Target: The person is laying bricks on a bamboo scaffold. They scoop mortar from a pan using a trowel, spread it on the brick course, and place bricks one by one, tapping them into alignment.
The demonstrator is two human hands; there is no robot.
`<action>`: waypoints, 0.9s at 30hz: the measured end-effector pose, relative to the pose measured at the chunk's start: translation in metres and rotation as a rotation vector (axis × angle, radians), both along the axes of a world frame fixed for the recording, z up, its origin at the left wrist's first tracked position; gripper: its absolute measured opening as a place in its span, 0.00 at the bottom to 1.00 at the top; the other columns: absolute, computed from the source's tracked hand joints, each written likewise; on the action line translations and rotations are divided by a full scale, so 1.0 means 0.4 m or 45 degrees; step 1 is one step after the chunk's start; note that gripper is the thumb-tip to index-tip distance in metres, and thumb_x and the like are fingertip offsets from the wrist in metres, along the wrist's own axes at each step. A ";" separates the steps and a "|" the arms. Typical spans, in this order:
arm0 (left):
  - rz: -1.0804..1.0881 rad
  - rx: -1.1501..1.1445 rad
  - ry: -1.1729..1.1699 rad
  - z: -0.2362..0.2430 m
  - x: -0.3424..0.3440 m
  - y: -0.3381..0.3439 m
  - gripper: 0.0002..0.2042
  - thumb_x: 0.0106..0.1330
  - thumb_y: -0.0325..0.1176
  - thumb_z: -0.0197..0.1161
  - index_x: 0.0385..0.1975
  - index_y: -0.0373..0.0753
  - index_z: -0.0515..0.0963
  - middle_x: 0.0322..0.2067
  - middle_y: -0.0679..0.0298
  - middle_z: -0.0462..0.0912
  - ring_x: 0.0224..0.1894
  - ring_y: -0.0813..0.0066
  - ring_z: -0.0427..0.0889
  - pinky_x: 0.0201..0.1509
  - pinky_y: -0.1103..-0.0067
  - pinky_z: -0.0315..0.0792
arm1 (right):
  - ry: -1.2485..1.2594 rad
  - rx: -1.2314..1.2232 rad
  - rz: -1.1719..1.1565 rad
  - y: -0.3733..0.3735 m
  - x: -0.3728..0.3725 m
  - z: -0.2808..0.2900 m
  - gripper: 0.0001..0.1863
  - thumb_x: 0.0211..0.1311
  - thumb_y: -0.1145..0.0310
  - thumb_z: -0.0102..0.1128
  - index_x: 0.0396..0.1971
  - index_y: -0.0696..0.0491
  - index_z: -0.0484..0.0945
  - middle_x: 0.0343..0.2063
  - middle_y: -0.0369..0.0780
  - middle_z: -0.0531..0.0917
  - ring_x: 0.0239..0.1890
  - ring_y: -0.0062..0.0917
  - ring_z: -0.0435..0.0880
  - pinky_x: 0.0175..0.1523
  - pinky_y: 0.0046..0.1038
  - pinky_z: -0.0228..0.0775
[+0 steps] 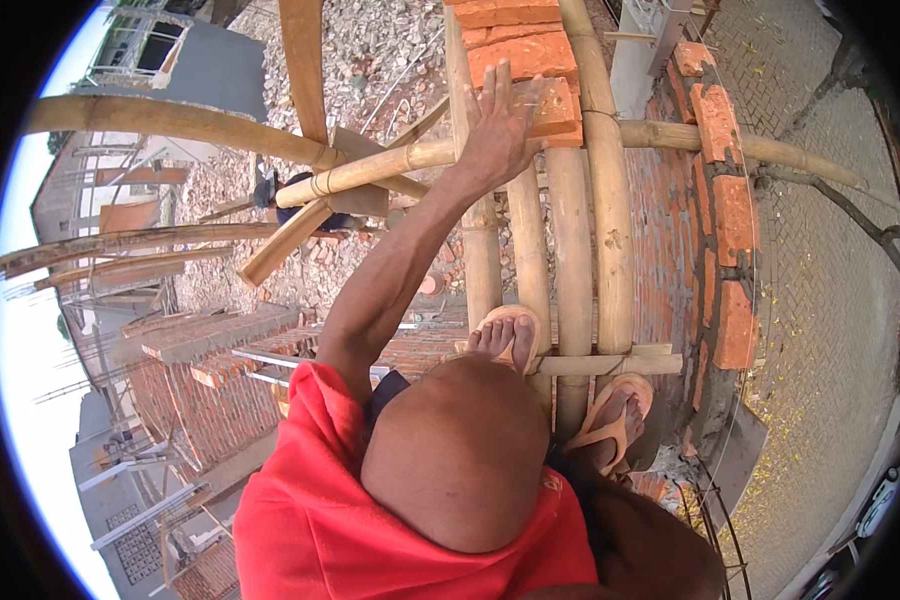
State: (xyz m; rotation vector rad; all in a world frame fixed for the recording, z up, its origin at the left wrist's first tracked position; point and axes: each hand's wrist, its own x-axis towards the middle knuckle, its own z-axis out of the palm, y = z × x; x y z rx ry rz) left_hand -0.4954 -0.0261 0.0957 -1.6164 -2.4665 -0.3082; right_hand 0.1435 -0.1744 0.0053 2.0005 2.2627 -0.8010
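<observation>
My left hand (495,125) stretches out over a stack of orange bricks (515,55), fingers spread and touching the lower bricks. The stack rests on lengthwise bamboo poles (575,260). My sandalled feet (510,335) stand on these poles beside a short bamboo crosspiece (610,365). A bare knee (455,450) and red clothing fill the lower middle. My right hand is not in view.
A mortared brick wall (730,230) runs along the right, above a paved path (810,290). Bamboo and timber beams (170,115) cross at left. A person (295,200) is below among rubble (220,270). Brick walls (190,400) and metal bars stand lower left.
</observation>
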 end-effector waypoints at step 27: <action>-1.505 -0.551 -0.425 0.601 0.348 -0.071 0.11 0.62 0.33 0.67 0.41 0.36 0.82 0.37 0.56 0.84 0.41 0.60 0.87 0.39 0.69 0.79 | -0.077 -0.041 0.413 0.253 -0.078 0.149 0.18 0.67 0.63 0.65 0.51 0.58 0.77 0.36 0.55 0.86 0.39 0.49 0.87 0.43 0.45 0.78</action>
